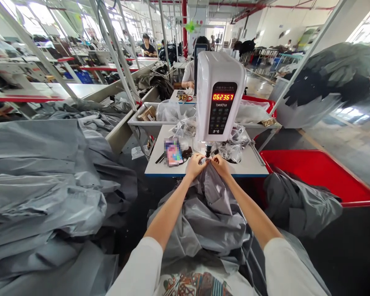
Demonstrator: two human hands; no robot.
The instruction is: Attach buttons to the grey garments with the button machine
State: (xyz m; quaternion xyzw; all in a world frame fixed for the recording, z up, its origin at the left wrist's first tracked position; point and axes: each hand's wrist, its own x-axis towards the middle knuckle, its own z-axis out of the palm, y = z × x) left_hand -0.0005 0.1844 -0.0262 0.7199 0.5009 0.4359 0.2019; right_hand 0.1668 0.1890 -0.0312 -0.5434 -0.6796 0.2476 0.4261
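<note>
red plastic tray (pixel 320 172) holds bunched grey cloth (pixel 299 205); left hand (pixel 196 165) and right hand (pixel 221 165) pinch grey fabric (pixel 208 193), fingers (pixel 202 158) narrow, gripping it.

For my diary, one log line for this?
left hand: pinching grey shiny fabric garment | right hand: pinching same garment | nearby: white electronic sewing machine

This person has on a white top (pixel 245 285) (a soft, loose one, like a big T-shirt). The left sleeve (pixel 135 267) and the right sleeve (pixel 291 267) are wide and stop above the elbows. Below them the arms are bare, and so are the left hand (pixel 193 165) and the right hand (pixel 220 165). The front has a bright picture (pixel 197 285) in red, orange and blue, but it is cut off, so I can't really tell what it shows.
</note>
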